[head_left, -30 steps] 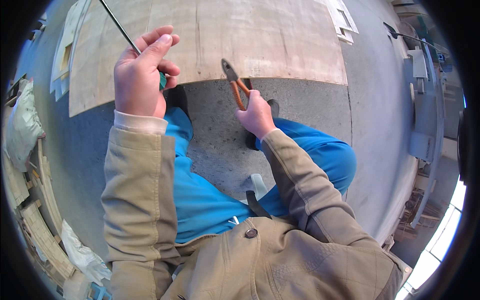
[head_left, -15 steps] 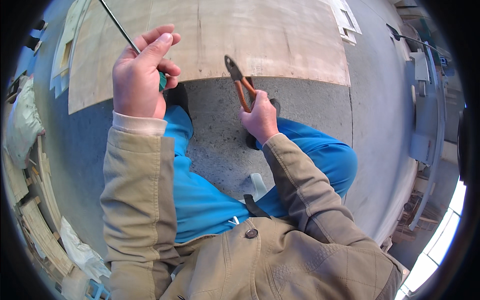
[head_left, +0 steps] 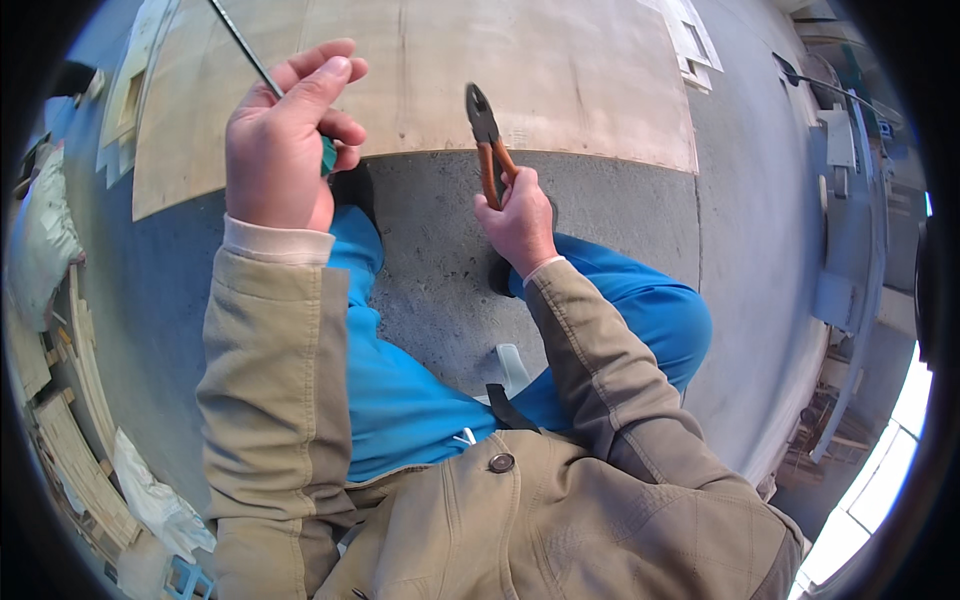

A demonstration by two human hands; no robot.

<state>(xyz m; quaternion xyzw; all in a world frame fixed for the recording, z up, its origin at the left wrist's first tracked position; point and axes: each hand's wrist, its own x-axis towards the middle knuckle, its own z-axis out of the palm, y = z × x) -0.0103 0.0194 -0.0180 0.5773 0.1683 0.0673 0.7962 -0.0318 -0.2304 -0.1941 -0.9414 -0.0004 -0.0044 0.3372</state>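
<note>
My left hand (head_left: 283,155) is raised at the upper left, closed around a screwdriver. The screwdriver's thin metal shaft (head_left: 243,45) slants up and left out of the fist, and a bit of its green handle shows below the fingers. To the right and a little lower, my right hand (head_left: 520,217) grips a pair of pliers (head_left: 484,122) by the orange-brown handles. The dark jaws point upward, over the near edge of a pale plywood sheet (head_left: 480,65). Neither tool appears to touch the sheet.
My legs in blue trousers (head_left: 640,305) are spread over the grey concrete floor (head_left: 430,260). Stacked wood strips (head_left: 85,450) and a white sack (head_left: 48,235) line the left side. Metal equipment (head_left: 845,240) runs along the right. A light-coloured curved piece (head_left: 513,368) lies between my legs.
The pliers have swung upward and slightly right, their jaws now higher over the sheet. My left hand and the screwdriver have hardly moved.
</note>
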